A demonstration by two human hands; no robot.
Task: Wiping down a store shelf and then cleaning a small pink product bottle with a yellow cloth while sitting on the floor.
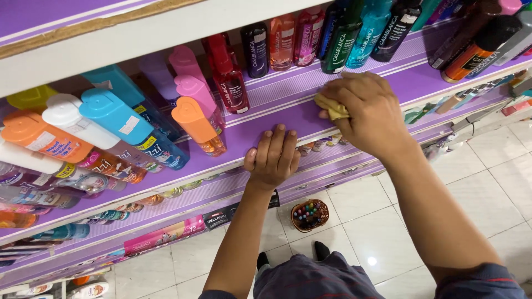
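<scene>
Purple shelf [288,119], bare strip at its front edge. Far left: bottles with heart-shaped caps, orange-capped one [197,126] nearest the gap. Left hand [272,158] flat on the shelf edge, fingers loose and spread, gripping nothing. Just right of it, right hand [368,113] clenched around a crumpled yellow cloth [332,108], pressed against the shelf surface, just in front of the dark green bottle [339,41]. Below on the tiled floor: small brown basket [309,215].
</scene>
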